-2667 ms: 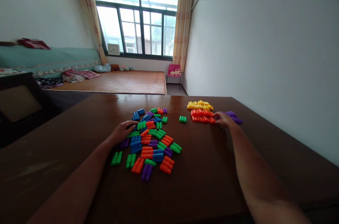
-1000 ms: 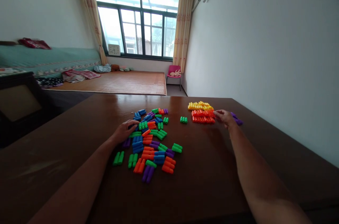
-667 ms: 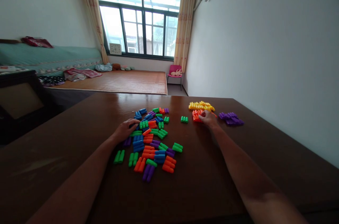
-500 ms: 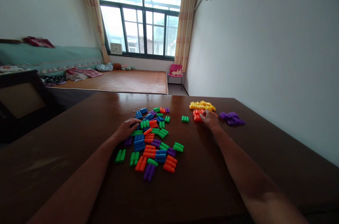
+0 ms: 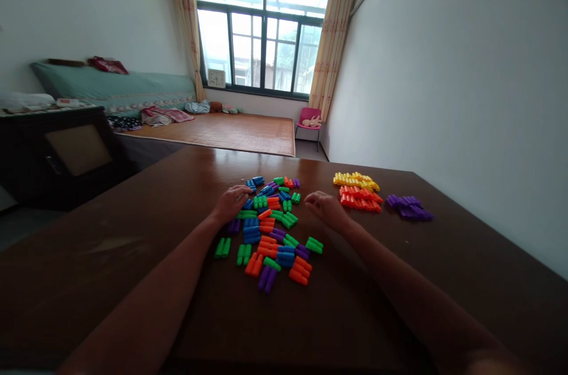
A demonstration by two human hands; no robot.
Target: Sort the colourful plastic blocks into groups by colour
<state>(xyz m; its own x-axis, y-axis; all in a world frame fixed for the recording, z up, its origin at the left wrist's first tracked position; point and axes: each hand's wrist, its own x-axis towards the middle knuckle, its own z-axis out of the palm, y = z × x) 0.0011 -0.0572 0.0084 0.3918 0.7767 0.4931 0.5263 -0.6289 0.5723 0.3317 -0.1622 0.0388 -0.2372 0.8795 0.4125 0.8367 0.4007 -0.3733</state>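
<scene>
My left hand [image 5: 231, 203] rests at the left edge of a loose spread of plastic toy building pieces, fingers stretched out beside the blue pieces [image 5: 251, 231]. These pieces look like rounded pegs joined side by side. Among them are green pieces [image 5: 222, 248], orange pieces [image 5: 300, 271] and purple pieces [image 5: 268, 278]. My right hand [image 5: 327, 209] is just right of the spread, palm down, its fingers loosely bent and apart with nothing visible in them. What lies under its palm is hidden. Close to its right is an orange group [image 5: 361, 200].
Behind the orange group lies a yellow group [image 5: 356, 181], and farther right a purple group [image 5: 409, 207]. All lie on a glossy brown table [image 5: 151, 209]. Beyond are a bed [image 5: 248, 132], a pink chair [image 5: 309, 116] and a dark cabinet [image 5: 53, 150].
My right hand has left the orange group and moved left toward the mixed pieces. A single green piece that lay between them is now out of sight. The camera view has turned left.
</scene>
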